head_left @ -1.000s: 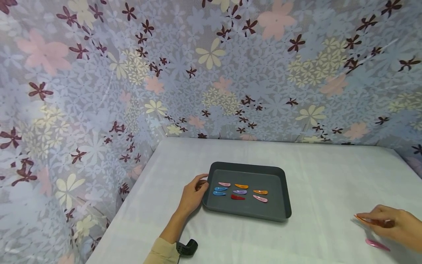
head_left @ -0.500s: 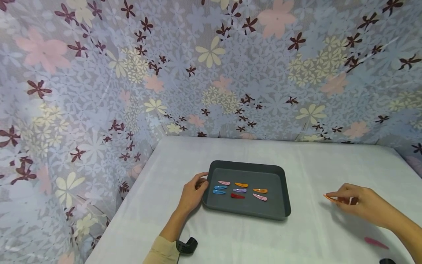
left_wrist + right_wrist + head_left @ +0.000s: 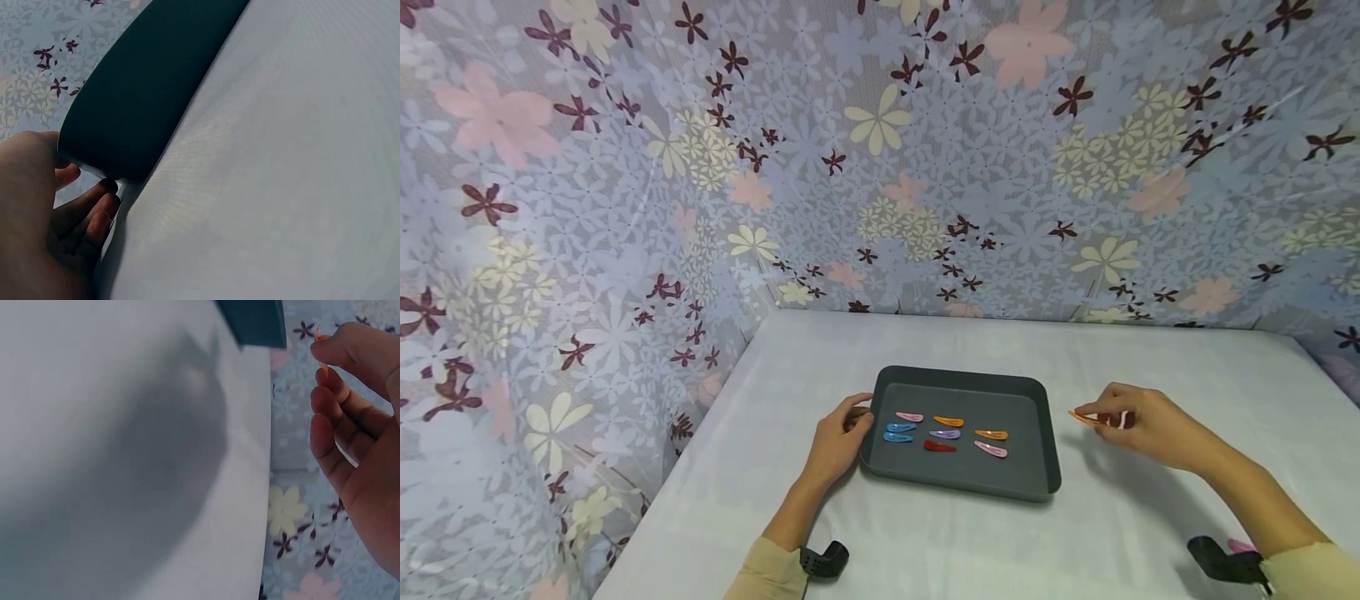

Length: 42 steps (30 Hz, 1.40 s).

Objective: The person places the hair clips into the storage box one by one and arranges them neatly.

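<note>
A dark grey tray (image 3: pixel 961 488) lies on the white cloth with several snap hair clips in it. They are pink, blue, purple, orange and red, like the red clip (image 3: pixel 940 447). My left hand (image 3: pixel 838 437) grips the tray's left rim, its thumb at the edge and its other fingers curled against the outer wall (image 3: pixel 119 106). To the right of the tray, above the cloth, my right hand (image 3: pixel 1150 425) pinches an orange snap hair clip (image 3: pixel 1083 417) between thumb and forefinger. In the right wrist view this clip (image 3: pixel 322 363) shows edge-on.
A pink hair clip (image 3: pixel 1241 546) lies on the white cloth (image 3: pixel 970 550) at the lower right, partly hidden by the right forearm. A flower-patterned curtain (image 3: pixel 880 208) hangs behind and to the left. Black wrist cameras, such as the left one (image 3: pixel 825 559), jut from both wrists.
My right hand has lifted the orange clip from the lower right and carried it leftward to near the tray's right side. My left hand has stayed at the rim.
</note>
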{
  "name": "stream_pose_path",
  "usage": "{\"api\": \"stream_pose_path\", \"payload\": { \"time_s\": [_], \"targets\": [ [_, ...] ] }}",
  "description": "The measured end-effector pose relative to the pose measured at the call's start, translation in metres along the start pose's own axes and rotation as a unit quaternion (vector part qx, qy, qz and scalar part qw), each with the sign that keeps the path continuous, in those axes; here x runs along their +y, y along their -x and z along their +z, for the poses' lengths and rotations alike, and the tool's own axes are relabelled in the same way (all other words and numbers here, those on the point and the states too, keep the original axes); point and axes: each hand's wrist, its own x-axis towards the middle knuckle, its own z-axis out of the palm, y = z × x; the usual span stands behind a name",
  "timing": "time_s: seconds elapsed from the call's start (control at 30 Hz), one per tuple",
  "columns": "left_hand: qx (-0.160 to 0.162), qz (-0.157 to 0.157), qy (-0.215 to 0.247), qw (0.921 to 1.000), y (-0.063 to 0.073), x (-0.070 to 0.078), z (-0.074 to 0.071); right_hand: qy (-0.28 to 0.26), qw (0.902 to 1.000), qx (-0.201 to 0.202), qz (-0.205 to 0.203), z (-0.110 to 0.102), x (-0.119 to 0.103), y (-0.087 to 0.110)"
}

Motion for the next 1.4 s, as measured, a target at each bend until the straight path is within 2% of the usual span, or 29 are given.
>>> {"api": "stream_pose_path", "payload": {
  "time_s": [0.17, 0.57, 0.73, 0.93, 1.07, 1.4],
  "targets": [
    [-0.002, 0.002, -0.004, 1.0, 0.0, -0.001, 0.0, -0.003, 0.9998, -0.016, 0.012, 0.007, -0.009, -0.019],
    [-0.002, 0.006, 0.0, 1.0, 0.0, 0.0, -0.001, 0.007, 0.9999, -0.008, 0.008, 0.027, -0.022, -0.052],
    [0.0, 0.008, -0.001, 1.0, -0.001, -0.001, -0.001, 0.008, 0.9993, -0.035, 0.012, 0.035, -0.03, -0.064],
    [-0.001, 0.009, -0.005, 0.9999, -0.001, -0.003, 0.0, 0.052, 0.9957, -0.076, -0.008, 0.047, -0.037, -0.078],
    [-0.001, 0.008, -0.003, 1.0, -0.001, -0.002, -0.001, 0.071, 0.9933, -0.089, -0.016, 0.055, -0.039, -0.084],
    [0.001, 0.003, -0.004, 1.0, -0.001, -0.002, 0.0, 0.082, 0.9891, -0.123, 0.005, 0.073, -0.042, -0.091]
  ]
}}
